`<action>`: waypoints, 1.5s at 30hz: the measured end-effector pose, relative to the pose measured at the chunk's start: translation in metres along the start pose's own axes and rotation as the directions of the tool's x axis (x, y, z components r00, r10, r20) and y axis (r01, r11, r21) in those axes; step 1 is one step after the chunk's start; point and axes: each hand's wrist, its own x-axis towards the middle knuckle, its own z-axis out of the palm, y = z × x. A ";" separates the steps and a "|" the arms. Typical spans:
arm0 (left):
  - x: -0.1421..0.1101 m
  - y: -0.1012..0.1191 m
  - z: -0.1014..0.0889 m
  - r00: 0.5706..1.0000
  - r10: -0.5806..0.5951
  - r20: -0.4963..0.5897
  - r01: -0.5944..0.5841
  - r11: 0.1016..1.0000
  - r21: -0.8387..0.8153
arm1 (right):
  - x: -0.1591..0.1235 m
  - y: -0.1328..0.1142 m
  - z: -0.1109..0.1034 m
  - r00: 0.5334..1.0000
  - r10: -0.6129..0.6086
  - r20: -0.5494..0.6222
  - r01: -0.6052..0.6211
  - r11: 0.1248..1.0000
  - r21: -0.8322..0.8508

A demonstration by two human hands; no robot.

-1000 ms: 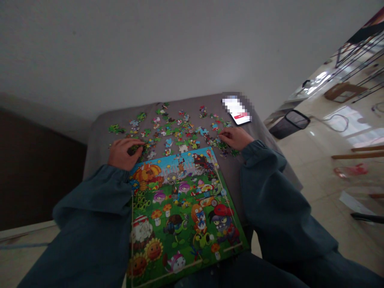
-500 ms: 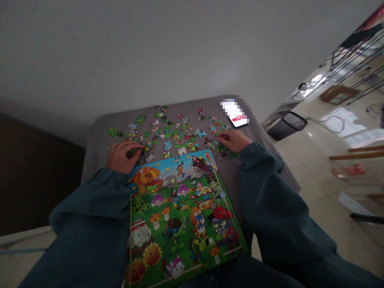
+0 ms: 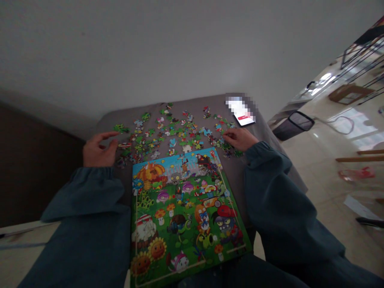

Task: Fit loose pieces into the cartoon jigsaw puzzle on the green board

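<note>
My left hand (image 3: 99, 150) hovers by the left side of the spread-out jigsaw puzzle pieces (image 3: 172, 143). Its thumb and index finger are apart, and I see nothing between them. At the right side of the pieces, my right hand (image 3: 242, 139) rests with thumb and fingers pinched together. Whatever its fingertips grip, if anything, is too small to make out. Nearest my body lies a puzzle board (image 3: 177, 208) printed with cartoon plants and zombies on green, its far edge close to the loose pieces.
A grey cloth (image 3: 120, 116) covers the table against a wall. A lit phone (image 3: 243, 114) lies at the far right corner. Down on the tiled floor are a dark waste bin (image 3: 292, 125), a cardboard box (image 3: 349, 94) and a red plastic bag (image 3: 357, 174).
My left hand has moved left off the pieces, its fingers spreading and uncovering some that lay beneath. My right hand stays at the same spot. The whole view has shifted slightly.
</note>
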 end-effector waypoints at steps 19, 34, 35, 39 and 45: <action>0.007 -0.020 0.017 0.996 0.041 0.077 -0.053 0.984 0.167 | -0.001 0.003 0.002 1.000 -0.012 -0.014 0.012 0.999 0.032; 0.011 -0.032 0.020 0.995 0.061 0.077 -0.079 0.963 0.259 | 0.000 0.002 0.002 1.000 -0.001 -0.022 0.001 1.000 0.027; 0.011 -0.031 0.019 0.995 0.052 0.086 -0.073 0.963 0.261 | 0.000 0.001 0.001 1.000 -0.001 -0.021 0.001 1.000 0.019; 0.010 -0.030 0.012 0.995 0.000 0.097 -0.026 0.965 0.260 | -0.001 -0.001 0.001 1.000 -0.014 -0.020 0.014 1.000 -0.009; 0.006 -0.032 0.006 0.992 -0.071 0.109 0.043 0.970 0.239 | 0.000 0.001 0.004 0.999 -0.037 -0.001 0.037 0.999 0.000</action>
